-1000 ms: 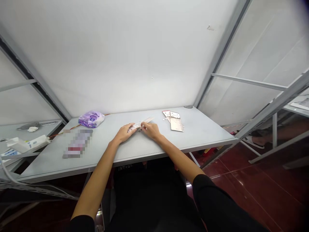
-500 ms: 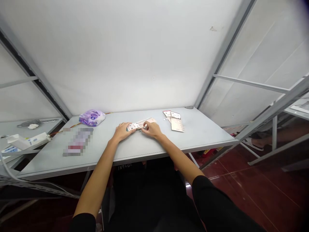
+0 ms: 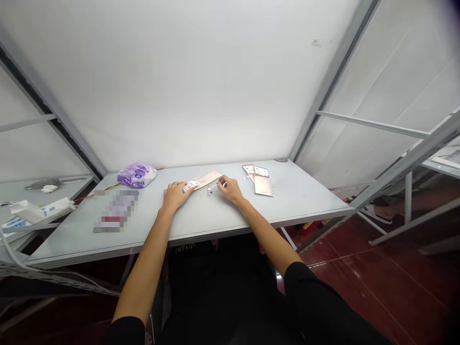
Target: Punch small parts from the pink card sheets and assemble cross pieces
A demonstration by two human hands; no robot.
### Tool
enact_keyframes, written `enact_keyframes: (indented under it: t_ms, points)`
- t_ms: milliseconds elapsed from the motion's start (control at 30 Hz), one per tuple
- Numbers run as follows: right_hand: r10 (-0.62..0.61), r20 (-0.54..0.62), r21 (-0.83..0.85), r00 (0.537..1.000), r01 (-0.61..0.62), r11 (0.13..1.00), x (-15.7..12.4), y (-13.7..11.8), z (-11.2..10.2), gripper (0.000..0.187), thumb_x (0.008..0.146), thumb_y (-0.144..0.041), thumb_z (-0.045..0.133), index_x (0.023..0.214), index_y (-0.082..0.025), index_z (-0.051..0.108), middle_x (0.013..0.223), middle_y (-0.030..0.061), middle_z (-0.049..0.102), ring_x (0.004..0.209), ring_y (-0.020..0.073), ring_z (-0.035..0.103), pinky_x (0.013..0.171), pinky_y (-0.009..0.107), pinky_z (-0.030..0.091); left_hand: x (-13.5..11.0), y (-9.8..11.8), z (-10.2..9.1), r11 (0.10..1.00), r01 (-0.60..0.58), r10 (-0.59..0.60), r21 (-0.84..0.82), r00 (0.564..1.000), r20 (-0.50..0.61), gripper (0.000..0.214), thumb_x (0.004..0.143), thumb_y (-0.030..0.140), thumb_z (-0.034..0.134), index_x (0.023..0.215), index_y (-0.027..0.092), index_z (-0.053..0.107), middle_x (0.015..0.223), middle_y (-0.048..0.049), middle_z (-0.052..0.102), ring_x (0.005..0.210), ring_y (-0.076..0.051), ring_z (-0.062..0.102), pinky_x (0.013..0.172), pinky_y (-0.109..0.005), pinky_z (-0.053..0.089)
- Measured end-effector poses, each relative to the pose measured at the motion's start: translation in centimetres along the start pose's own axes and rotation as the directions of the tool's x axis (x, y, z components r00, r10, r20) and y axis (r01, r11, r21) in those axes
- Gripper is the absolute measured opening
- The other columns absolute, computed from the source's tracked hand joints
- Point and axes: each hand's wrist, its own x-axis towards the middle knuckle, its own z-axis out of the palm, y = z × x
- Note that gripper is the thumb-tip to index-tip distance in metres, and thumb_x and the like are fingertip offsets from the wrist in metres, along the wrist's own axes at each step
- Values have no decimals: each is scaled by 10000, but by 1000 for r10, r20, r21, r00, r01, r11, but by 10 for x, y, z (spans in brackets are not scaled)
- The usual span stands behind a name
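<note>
My left hand (image 3: 175, 195) is closed on the left end of a beige printed card (image 3: 206, 179) that has a white label at that end. The card slants up to the right, close to the table surface. My right hand (image 3: 230, 189) is just right of the card, apart from it, with thumb and fingers pinched together; whatever is between them is too small to make out. Between the hands, small dark and light pieces (image 3: 210, 192) lie on the table. Farther right, more beige cards (image 3: 264, 185) with white labels overlap, one red-edged.
A purple and white plastic packet (image 3: 137, 175) sits at the back left of the grey table (image 3: 223, 218). In front of it lies a flat blurred-out item (image 3: 117, 211). A dark grey object (image 3: 281, 159) rests at the back right. Metal frame posts (image 3: 330, 86) flank the white wall.
My left hand has drawn the card slightly left, and its right end now shows. My right hand has come off the card and moved a little right. Small pieces on the table are uncovered.
</note>
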Motion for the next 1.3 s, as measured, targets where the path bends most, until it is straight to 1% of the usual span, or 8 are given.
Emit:
enact_keyframes:
  t_ms: [133,467,667,867,1000,1100,1200,1300]
  points:
    - [43,32,75,999,-45,996,1,5,0,216,915,-269,469,975,-203,665,897,28,718,645,142,597,724,277,488,2,-7,-3,998,55,-55,-2,996,-67,528,976,587,445,1240,227,727,1259,-185,697,1216,-362,590,1012,-473,458]
    - [-59,172,-186,983,91,978,2,7,8,308,999,-197,466,1148,-219,735,1002,62,662,879,173,620,875,296,479,4,-8,-15,980,40,-89,-196,964,-250,544,1033,461,303,1214,214,753,1187,-125,752,1135,-307,670,1020,-407,483]
    - [15,87,98,996,-24,995,2,-1,0,311,989,-429,546,1036,-193,743,842,21,626,707,135,568,761,275,487,0,3,-16,951,-123,27,-285,947,-320,538,1046,477,317,1238,207,741,1231,-92,743,1180,-272,659,1070,-388,474]
    - [244,426,532,871,-459,711,1,-17,-12,578,928,-716,485,800,-176,649,700,30,639,431,80,395,405,221,276,-5,19,-10,879,-373,315,-297,922,-226,459,1042,483,387,1245,254,728,1308,-57,704,1258,-236,609,1162,-387,422]
    - [327,492,625,807,-589,513,3,-16,-11,368,902,-516,633,782,-169,605,770,63,693,412,67,398,360,209,270,-6,21,-7,874,-387,347,-295,920,-181,443,1031,507,429,1318,290,687,1406,-54,634,1332,-241,553,1184,-402,403]
    - [412,397,721,820,-557,413,9,-10,-8,216,894,-370,641,834,-179,560,815,75,710,420,72,433,358,203,332,-6,19,-6,881,-348,282,-319,930,-236,541,1026,546,433,1459,255,575,1542,-86,503,1415,-260,474,1195,-420,389]
    - [503,230,791,833,-461,402,17,0,-10,234,959,-444,551,942,-212,524,837,51,704,437,79,457,380,194,382,-5,16,-5,878,-306,214,-369,939,-269,622,1035,553,403,1551,208,453,1569,-122,455,1446,-272,430,1184,-421,400]
    - [636,-1,860,772,-324,395,22,14,-18,314,989,-554,470,1048,-249,516,787,9,671,415,86,431,393,206,404,-3,14,-2,892,-257,188,-372,959,-210,623,1034,549,391,1540,190,452,1530,-140,490,1444,-269,435,1209,-432,364]
